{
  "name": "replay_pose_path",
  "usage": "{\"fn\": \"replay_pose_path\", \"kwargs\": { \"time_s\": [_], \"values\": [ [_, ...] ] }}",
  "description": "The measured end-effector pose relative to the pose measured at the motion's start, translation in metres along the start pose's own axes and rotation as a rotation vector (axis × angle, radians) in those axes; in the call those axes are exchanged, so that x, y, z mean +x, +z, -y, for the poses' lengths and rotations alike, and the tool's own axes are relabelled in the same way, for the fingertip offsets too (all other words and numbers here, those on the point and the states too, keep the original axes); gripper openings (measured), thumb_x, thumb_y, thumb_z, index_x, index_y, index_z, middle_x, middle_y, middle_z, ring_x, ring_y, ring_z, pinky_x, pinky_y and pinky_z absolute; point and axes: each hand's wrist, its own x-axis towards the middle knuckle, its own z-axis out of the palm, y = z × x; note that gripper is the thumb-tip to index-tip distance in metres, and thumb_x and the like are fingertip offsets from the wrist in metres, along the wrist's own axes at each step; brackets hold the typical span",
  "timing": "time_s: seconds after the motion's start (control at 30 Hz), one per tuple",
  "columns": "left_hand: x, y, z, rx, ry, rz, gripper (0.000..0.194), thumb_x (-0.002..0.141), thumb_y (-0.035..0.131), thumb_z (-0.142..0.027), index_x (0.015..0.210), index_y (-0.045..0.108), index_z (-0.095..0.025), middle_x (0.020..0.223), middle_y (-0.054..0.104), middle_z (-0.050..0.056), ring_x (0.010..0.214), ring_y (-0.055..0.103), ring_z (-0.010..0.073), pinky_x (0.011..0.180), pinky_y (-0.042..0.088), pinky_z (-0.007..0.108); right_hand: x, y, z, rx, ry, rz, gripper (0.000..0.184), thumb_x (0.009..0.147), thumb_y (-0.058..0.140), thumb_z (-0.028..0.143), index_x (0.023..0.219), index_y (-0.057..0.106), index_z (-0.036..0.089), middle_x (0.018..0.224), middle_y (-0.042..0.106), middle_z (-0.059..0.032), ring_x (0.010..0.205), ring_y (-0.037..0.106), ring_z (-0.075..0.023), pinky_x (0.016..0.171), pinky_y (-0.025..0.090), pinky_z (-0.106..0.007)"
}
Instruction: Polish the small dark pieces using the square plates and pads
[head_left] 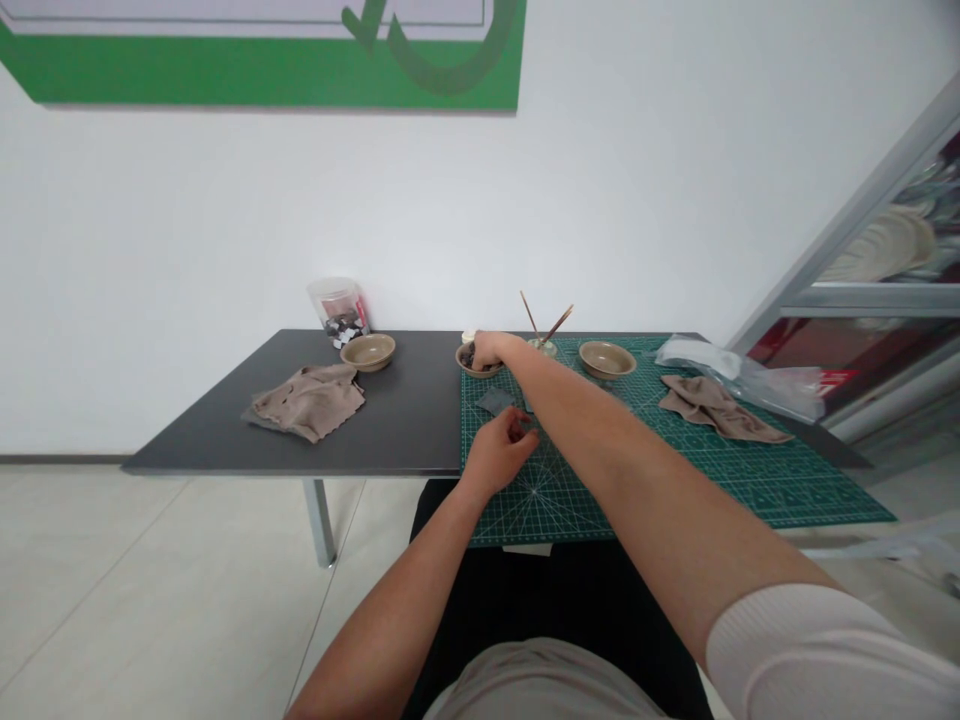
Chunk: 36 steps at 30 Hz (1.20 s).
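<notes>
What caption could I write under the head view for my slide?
Right hand in the middle bowl, left hand over the green mat, a cloth on either side.

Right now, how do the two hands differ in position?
The right hand reaches into the middle bowl; the left hand is over the green mat. The right hand is farther from the body; the left hand is nearer. Both are bare.

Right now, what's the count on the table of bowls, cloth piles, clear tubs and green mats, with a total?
Bowls: 3
Cloth piles: 2
Clear tub: 1
Green mat: 1
Total: 7
</notes>
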Motion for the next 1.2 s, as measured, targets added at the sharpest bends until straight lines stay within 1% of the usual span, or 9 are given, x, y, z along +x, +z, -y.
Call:
{"fn": "replay_pose_path", "kwargs": {
  "time_s": [0.13,0.2,0.27,0.4,0.57,0.7,0.9,1.07,1.2],
  "values": [
    [0.001,0.001,0.000,-0.003,0.013,-0.014,0.014,0.083,0.060,-0.030,0.092,0.063,-0.020,0.068,0.058,-0.003,0.062,0.052,0.0128,0.059,0.032,0.026,0.005,0.008,0.003,0.019,0.071,-0.049,0.078,0.065,0.080,0.021,0.135,0.053,0.003,0.117,0.071,-0.0231,0.101,0.071,-0.0293,0.076,0.054,-0.028],
    [0.001,0.001,0.000,-0.006,0.016,-0.017,0.014,0.083,0.060,-0.030,0.092,0.063,-0.019,0.068,0.058,-0.003,0.062,0.052,0.0127,0.059,0.032,0.025,0.008,0.013,0.004,0.032,0.103,-0.070,0.085,0.067,0.079,0.020,0.141,0.043,0.000,0.118,0.069,-0.0258,0.105,0.070,-0.0316,0.078,0.054,-0.030],
    [0.001,0.001,0.000,-0.002,0.012,-0.017,0.014,0.084,0.060,-0.031,0.092,0.062,-0.019,0.068,0.058,-0.003,0.062,0.052,0.0126,0.059,0.032,0.025,0.011,0.020,0.004,0.052,0.115,-0.093,0.082,0.073,0.076,0.021,0.142,0.039,-0.001,0.118,0.069,-0.0262,0.106,0.069,-0.0316,0.078,0.054,-0.030],
    [0.001,0.001,0.000,0.007,0.017,-0.020,0.014,0.085,0.059,-0.032,0.089,0.062,-0.019,0.068,0.059,-0.003,0.062,0.052,0.0126,0.060,0.034,0.025,0.017,0.032,0.000,0.100,0.097,-0.150,0.067,0.084,0.067,0.026,0.140,0.038,0.001,0.118,0.069,-0.0237,0.108,0.069,-0.0289,0.080,0.052,-0.029],
    [0.001,0.001,0.000,0.003,0.019,-0.027,0.011,0.085,0.059,-0.030,0.088,0.061,-0.020,0.066,0.057,-0.004,0.061,0.051,0.0126,0.059,0.032,0.026,0.020,0.038,-0.002,0.135,0.082,-0.202,0.063,0.088,0.067,0.030,0.138,0.041,0.004,0.116,0.070,-0.0246,0.107,0.069,-0.0305,0.081,0.051,-0.032],
    [0.001,0.000,0.000,-0.013,0.023,-0.030,0.011,0.084,0.059,-0.031,0.086,0.060,-0.020,0.066,0.055,-0.004,0.061,0.050,0.0125,0.059,0.032,0.026,0.016,0.038,-0.002,0.138,0.047,-0.250,0.050,0.094,0.060,0.030,0.136,0.043,0.008,0.121,0.068,-0.0243,0.109,0.068,-0.0297,0.083,0.051,-0.033],
    [0.000,0.000,0.000,-0.018,0.009,-0.022,0.009,0.083,0.058,-0.028,0.087,0.060,-0.020,0.066,0.055,-0.004,0.062,0.050,0.0123,0.061,0.033,0.026,0.008,0.035,-0.005,0.095,0.036,-0.287,0.045,0.090,0.063,0.020,0.130,0.048,0.007,0.119,0.068,-0.0256,0.109,0.068,-0.0301,0.084,0.050,-0.031],
    [0.000,0.001,0.000,-0.010,0.003,-0.019,0.011,0.083,0.057,-0.028,0.091,0.061,-0.021,0.066,0.056,-0.005,0.062,0.051,0.0121,0.061,0.034,0.026,0.005,0.028,-0.007,0.067,0.036,-0.309,0.041,0.090,0.060,0.016,0.129,0.053,0.006,0.119,0.068,-0.0245,0.110,0.067,-0.0296,0.085,0.050,-0.030],
    [0.001,0.001,0.000,-0.005,0.005,-0.028,0.014,0.084,0.057,-0.028,0.094,0.063,-0.021,0.068,0.057,-0.004,0.063,0.052,0.0124,0.061,0.035,0.026,0.004,0.021,-0.010,0.043,0.024,-0.319,0.035,0.090,0.058,0.015,0.124,0.061,0.009,0.122,0.068,-0.0220,0.114,0.065,-0.0283,0.087,0.050,-0.030]
  ]
}}
